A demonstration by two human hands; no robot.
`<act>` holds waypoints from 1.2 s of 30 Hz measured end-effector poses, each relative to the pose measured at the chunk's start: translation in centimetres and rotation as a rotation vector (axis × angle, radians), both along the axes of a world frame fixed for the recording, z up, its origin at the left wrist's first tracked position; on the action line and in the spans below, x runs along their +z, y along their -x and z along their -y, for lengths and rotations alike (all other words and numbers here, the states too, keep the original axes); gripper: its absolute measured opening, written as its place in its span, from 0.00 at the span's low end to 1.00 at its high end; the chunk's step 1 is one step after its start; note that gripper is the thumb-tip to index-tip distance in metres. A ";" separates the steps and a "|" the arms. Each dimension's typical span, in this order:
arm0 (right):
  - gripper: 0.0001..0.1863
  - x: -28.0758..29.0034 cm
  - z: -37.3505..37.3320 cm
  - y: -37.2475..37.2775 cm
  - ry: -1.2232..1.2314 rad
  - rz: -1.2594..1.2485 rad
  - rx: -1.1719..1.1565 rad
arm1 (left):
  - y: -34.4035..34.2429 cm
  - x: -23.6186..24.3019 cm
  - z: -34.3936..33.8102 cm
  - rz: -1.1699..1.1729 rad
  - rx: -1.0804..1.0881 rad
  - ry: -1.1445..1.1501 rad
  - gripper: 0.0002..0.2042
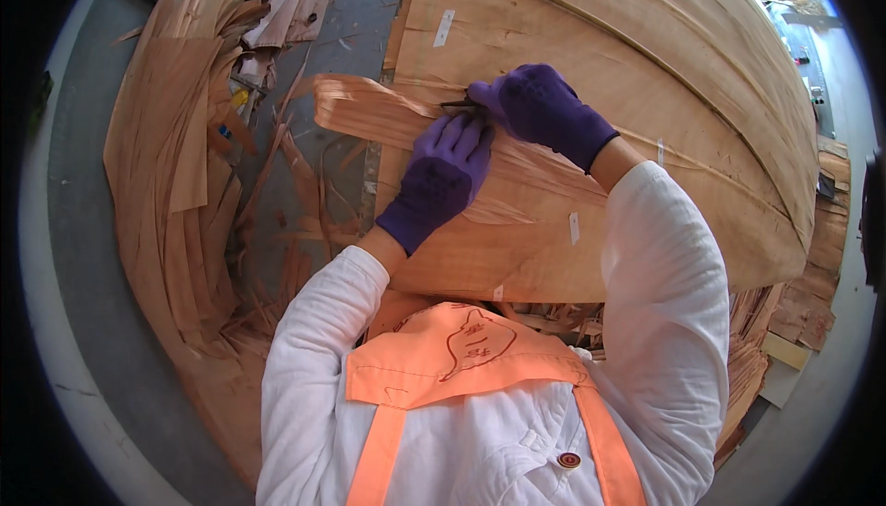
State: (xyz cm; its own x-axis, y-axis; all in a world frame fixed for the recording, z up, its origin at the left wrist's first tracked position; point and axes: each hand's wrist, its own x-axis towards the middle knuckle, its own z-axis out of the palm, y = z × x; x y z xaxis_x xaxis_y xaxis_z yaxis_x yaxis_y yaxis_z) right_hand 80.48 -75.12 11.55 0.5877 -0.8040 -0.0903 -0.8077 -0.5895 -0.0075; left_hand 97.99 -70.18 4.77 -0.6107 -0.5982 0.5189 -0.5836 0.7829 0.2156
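Both hands wear purple gloves with darker palms and cuffs. My left hand [437, 172] presses down on the wood veneer sheets, fingers stretched forward and lying flat. Just beyond its fingertips, my right hand [551, 117] is closed round a thin dark-bladed tool [454, 103] whose tip points left; its handle is hidden in the glove. Under the tool lies a reddish strip of veneer [355, 105], its loose end sticking out past the left edge of the stack. The large stack of tan veneer sheets [517, 261] spreads beneath both hands, with ridges and splits along the grain.
Small white paper tags [444, 28] are stuck on the sheets. To the left, a heap of torn veneer scraps [166, 137] lies along the grey floor [346, 35], with splinters between. More veneer offcuts [817, 289] pile at the right. An orange apron [471, 349] covers my front.
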 end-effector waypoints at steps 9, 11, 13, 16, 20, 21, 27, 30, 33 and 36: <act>0.08 0.8 -3.5 3.7 -0.117 0.012 -0.193 | 0.1 0.1 0.0 0.001 0.020 0.010 0.14; 0.09 1.0 -5.3 4.8 -0.140 0.025 -0.272 | 0.1 0.2 -0.1 0.010 0.017 -0.003 0.15; 0.09 0.9 -7.4 5.5 -0.159 0.015 -0.351 | 0.0 0.3 -0.2 0.017 0.023 -0.018 0.15; 0.09 0.2 -11.0 6.4 -0.106 -0.031 -0.443 | 0.0 0.3 -0.1 0.023 0.008 -0.032 0.16; 0.09 0.4 -14.0 6.7 -0.163 -0.027 -0.558 | -0.1 0.2 -0.1 0.011 -0.007 -0.036 0.16; 0.09 0.2 -14.7 7.1 -0.167 -0.004 -0.579 | 0.0 0.4 0.0 0.015 -0.018 -0.036 0.16; 0.13 1.8 -16.4 7.4 0.165 0.325 -0.728 | -0.2 0.4 0.0 0.024 -0.024 -0.034 0.15; 0.15 -0.3 -16.9 7.2 0.222 0.303 -0.687 | -0.2 0.6 0.2 0.007 -0.055 -0.069 0.18; 0.14 -1.7 -16.9 7.3 0.241 0.225 -0.755 | -0.3 1.5 0.0 0.002 -0.078 -0.115 0.23; 0.12 -1.2 -16.6 7.3 0.284 0.196 -0.786 | -0.1 1.5 -0.2 0.023 -0.090 -0.103 0.29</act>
